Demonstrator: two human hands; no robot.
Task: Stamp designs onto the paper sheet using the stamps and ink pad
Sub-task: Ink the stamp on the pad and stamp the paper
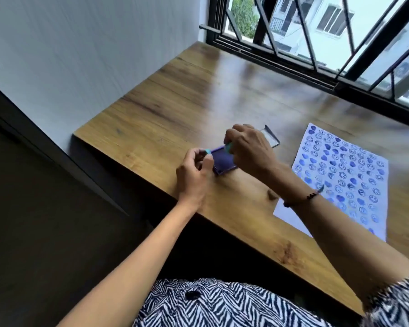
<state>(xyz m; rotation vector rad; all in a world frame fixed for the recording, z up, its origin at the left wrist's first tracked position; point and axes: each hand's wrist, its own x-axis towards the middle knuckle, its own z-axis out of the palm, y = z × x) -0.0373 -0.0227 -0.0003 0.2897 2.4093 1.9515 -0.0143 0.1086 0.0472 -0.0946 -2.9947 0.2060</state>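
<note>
A square blue ink pad [223,162] lies on the wooden table [175,109] near its left front edge. My left hand [194,175] pinches a small teal stamp [207,151] at the pad's left corner. My right hand [250,149] holds another teal stamp [228,147] over the pad's far edge; whether it touches the ink is hidden by my fingers. To the right lies the white paper sheet [340,175], covered with several rows of blue smiley faces and heart shapes. My right forearm crosses the sheet's near left corner.
A clear plastic lid [273,136] rests just behind my right hand. A barred window [316,43] runs along the table's far edge and a white wall [80,55] stands at the left. The table drops off to dark floor at front left.
</note>
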